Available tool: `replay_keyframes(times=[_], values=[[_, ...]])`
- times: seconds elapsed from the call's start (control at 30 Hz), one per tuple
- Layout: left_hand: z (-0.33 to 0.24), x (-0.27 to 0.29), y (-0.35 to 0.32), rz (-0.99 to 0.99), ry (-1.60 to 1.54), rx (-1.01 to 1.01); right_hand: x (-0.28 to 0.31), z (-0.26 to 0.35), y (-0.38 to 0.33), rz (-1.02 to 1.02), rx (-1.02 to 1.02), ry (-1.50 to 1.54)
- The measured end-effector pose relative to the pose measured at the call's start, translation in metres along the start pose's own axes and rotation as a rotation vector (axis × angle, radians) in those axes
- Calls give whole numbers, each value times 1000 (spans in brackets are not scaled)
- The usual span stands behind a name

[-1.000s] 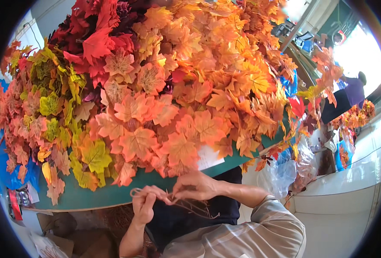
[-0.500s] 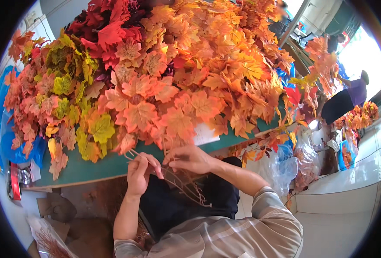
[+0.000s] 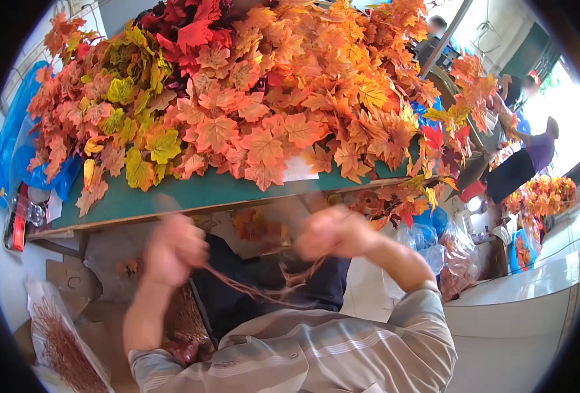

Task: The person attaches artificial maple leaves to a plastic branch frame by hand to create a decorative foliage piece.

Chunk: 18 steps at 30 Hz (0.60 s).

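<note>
Biggest is the broad heap of orange, red and yellow-green fabric-like maple leaves, piled on a green-topped table with a wooden edge, probably so the foliage sits within arm's reach while the near strip stays usable. Below the edge are the seated person's dark trousers. At lower left lies a clear plastic bag holding thin reddish-brown twigs, loosely lined up lengthwise.

The left hand is curled closed on one end of a slender, brown, branching stem strand. The right hand, well apart from it, has bent fingers beside the strand's other end; motion blur hides the fingertips, so I cannot tell whether they grip.

The strand hangs over the lap, likely kept there for room clear of the leaves. Its long axis runs left to right, sagging midway; the forked right portion points up toward the right hand.
</note>
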<state>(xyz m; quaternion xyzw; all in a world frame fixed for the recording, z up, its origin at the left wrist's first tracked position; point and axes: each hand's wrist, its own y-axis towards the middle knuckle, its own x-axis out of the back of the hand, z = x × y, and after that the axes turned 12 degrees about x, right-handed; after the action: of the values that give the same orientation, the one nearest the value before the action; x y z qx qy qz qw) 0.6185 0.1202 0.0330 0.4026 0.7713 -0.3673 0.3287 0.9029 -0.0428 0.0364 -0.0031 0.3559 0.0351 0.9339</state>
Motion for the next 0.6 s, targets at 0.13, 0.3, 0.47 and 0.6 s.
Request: replay_keyframes(times=[0.13,0.3,0.47,0.6], values=[[-60,123,-48,-395,223,-343,41,72,-44,-31,313,-161],[-61,174,-34,-611,448,-346,49,52,-65,-3,-26,-324],[-70,216,-68,-912,509,-447,69,71,-115,-411,3,-440],[-69,256,-58,-1051,411,-395,87,73,-105,-252,138,-279]])
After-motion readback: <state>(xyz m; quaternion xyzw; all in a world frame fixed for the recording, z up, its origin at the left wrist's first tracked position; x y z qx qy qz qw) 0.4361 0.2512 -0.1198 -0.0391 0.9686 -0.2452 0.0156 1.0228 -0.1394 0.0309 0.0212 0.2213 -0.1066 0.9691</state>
